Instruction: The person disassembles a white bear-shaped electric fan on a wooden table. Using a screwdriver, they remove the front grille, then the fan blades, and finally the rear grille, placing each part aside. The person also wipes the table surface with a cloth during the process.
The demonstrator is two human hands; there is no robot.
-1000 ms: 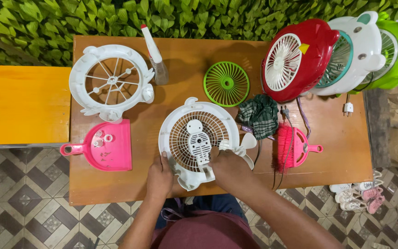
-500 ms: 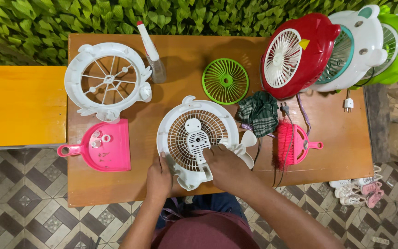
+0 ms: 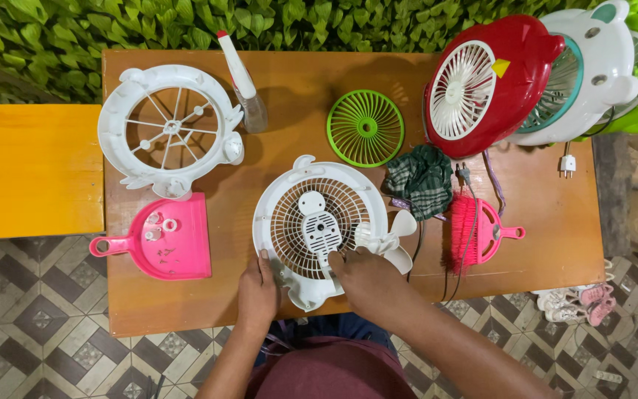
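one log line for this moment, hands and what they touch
left hand: on rim of white fan housing | right hand: at white fan blade | nearby: pink dustpan, checked cloth

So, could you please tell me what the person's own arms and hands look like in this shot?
Both the left hand and the right hand are bare, with no gloves. No rings, watch or bracelet show on them. The forearms are uncovered too: no sleeve reaches the wrists or the part of the arms in view. At the bottom edge, the person wears a maroon garment.
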